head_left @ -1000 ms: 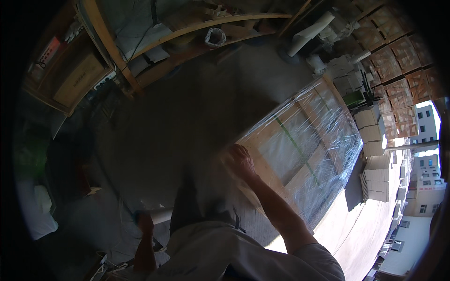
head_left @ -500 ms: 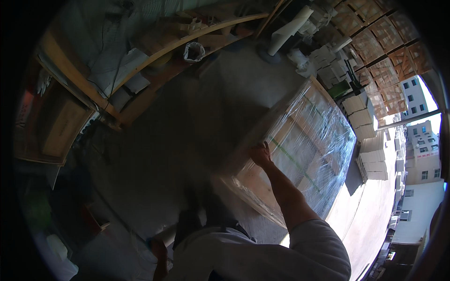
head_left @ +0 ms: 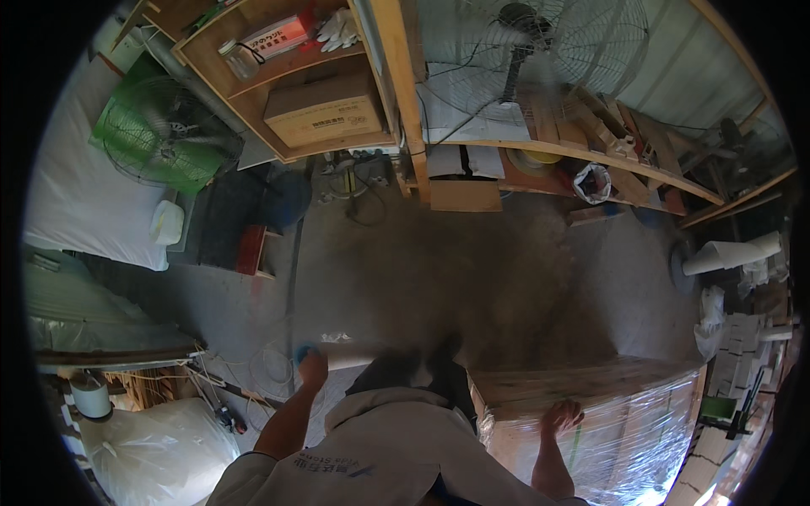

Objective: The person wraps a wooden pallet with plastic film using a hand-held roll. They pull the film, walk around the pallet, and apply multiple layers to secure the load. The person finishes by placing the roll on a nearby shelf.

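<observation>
Low at left of centre, my left hand is closed round the blue end of a pale roll, apparently stretch film. The roll lies level in front of my legs. At lower right stands a wooden crate wrapped in clear, shiny film. Over its near upper part is my right hand, fingers loosely bent and apart, with nothing visible in them. Whether it touches the film I cannot tell.
A wooden shelf holds a cardboard box and white gloves. Two caged fans stand among the furnishings. At right are a white upright roll and stacked pale slabs. A plastic-covered bundle sits at lower left.
My view has swung left, bringing the shelf and green-backed fan into sight. The wrapped crate now lies lower right. My right hand stays by the crate; my left still grips the roll.
</observation>
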Demonstrator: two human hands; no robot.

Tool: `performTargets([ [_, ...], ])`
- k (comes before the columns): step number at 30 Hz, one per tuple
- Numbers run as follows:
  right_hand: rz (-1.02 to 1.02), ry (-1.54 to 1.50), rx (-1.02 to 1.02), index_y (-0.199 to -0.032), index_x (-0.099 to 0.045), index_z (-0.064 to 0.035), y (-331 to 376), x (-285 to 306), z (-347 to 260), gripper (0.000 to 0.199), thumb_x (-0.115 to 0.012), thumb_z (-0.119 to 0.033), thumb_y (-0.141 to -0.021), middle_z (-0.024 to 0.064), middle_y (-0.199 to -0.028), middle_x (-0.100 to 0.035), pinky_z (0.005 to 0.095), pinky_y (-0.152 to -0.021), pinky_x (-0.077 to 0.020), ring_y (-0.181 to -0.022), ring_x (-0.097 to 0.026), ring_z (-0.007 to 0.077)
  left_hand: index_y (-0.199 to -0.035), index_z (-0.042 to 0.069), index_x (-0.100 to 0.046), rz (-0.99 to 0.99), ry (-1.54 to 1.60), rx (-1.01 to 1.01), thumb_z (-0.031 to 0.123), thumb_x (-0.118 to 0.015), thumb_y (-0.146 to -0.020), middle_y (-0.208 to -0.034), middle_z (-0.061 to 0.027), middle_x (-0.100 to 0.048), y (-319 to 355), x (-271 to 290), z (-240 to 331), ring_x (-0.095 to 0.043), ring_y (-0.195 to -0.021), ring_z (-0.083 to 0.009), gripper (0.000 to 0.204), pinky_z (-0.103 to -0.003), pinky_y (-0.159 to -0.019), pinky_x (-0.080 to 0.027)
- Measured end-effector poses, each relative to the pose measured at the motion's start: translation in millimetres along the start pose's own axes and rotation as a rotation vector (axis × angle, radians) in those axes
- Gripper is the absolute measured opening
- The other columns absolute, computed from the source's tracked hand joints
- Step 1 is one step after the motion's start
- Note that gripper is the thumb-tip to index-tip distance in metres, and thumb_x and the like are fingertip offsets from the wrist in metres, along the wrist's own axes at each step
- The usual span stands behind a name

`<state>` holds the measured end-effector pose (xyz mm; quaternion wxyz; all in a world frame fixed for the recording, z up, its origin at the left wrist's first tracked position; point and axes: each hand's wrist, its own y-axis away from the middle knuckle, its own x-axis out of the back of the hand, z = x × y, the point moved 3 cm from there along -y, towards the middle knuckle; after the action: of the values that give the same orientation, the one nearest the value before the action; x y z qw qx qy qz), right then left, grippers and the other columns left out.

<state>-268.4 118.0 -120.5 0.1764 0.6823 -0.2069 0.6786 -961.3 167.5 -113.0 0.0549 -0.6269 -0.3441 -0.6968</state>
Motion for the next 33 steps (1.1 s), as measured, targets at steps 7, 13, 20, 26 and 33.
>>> performTargets([
  [7, -0.385, 0.357, -0.091, -0.094, -0.068, -0.0082, -7, -25, 6, 0.028, -0.053, -0.029, -0.083, 0.0069, -0.112, -0.061, 0.0519, -0.11, -0.0226, -0.123, -0.042, 0.0249, -0.096, -0.001, -0.052, 0.163, 0.314, 0.352, 0.041, -0.054, -0.09, -0.087, -0.0251, -0.065, -6, -4, -18, -0.063, -0.085, -0.0436, 0.043, -0.054, -0.074, -0.049],
  [13, -0.585, 0.361, -0.157, -0.098, -0.071, -0.008, -56, -53, -57, 0.029, -0.058, -0.028, -0.081, 0.0116, -0.104, -0.067, 0.0525, -0.094, -0.039, -0.1, -0.058, 0.0295, -0.092, 0.0, -0.052, 0.187, 0.392, 0.479, 0.042, -0.056, -0.089, -0.081, -0.0254, -0.065, -35, -3, -44, -0.064, -0.079, -0.044, 0.042, -0.053, -0.071, -0.051],
  [20, -1.31, -0.65, -0.156, -0.101, -0.062, -0.0029, -33, -149, -255, 0.028, -0.057, -0.027, -0.089, 0.0122, -0.092, -0.068, 0.0409, -0.065, -0.0505, -0.078, -0.068, 0.0265, -0.089, 0.002, -0.052, 0.256, 0.436, 0.471, 0.036, -0.061, -0.087, -0.076, -0.023, -0.065, -92, 31, -122, -0.064, -0.076, -0.0424, 0.035, -0.053, -0.069, -0.05],
  [26, -0.895, -0.237, 1.147, -0.093, -0.059, -0.0086, 10, -138, -422, 0.019, -0.062, -0.024, -0.081, 0.008, -0.077, -0.057, 0.0393, -0.059, -0.0465, -0.065, -0.058, 0.0265, -0.091, 0.003, -0.05, 0.294, 0.432, 0.491, 0.034, -0.061, -0.086, -0.076, -0.0221, -0.064, -135, 48, -197, -0.063, -0.074, -0.0423, 0.033, -0.053, -0.067, -0.049],
  [33, -1.113, -0.18, 0.882, -0.096, -0.059, -0.0081, -14, -122, -523, 0.022, -0.061, -0.025, -0.083, 0.0081, -0.082, -0.058, 0.039, -0.062, -0.0474, -0.068, -0.058, 0.0258, -0.091, 0.004, -0.05, 0.345, 0.412, 0.656, 0.031, -0.061, -0.087, -0.073, -0.0211, -0.064, -176, 70, -253, -0.064, -0.071, -0.0412, 0.03, -0.051, -0.063, -0.05],
])
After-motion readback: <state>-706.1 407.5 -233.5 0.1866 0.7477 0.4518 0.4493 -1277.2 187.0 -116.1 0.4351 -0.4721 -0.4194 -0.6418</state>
